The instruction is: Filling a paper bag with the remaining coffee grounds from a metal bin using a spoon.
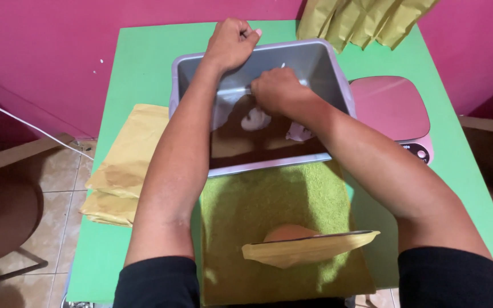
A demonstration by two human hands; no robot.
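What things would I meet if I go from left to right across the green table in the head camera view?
Stack of yellow padded envelopes → left hand gripping the bin's far rim → right hand inside the grey plastic bin → pink kitchen scale.

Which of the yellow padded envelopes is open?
The padded envelope on the green mat, nearest the camera: its mouth gapes. Those stacked at the table's left and fanned at the far edge look flat.
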